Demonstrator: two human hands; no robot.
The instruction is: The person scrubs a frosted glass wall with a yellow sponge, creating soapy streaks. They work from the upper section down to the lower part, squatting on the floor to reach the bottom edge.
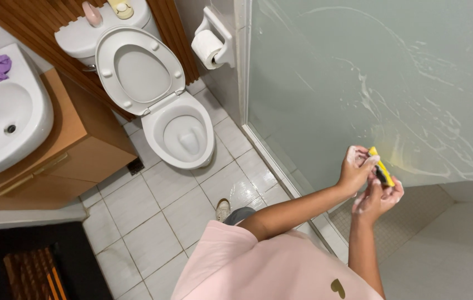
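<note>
Here the yellow sponge with its dark scouring face sits between both hands, just in front of the frosted shower glass. The left hand is curled closed on the sponge's upper end; the right hand cups it from below, fingers half folded against it. Both hands carry white foam. The step in hand looks like soaping the glass: suds streaks arc across the panel's upper and right parts, while the lower left looks bare. The next move probably calls for pressing the sponge flat to the glass. Room is free to the right; to the left the glass ends at its frame, with the toilet and paper roll beyond.
</note>
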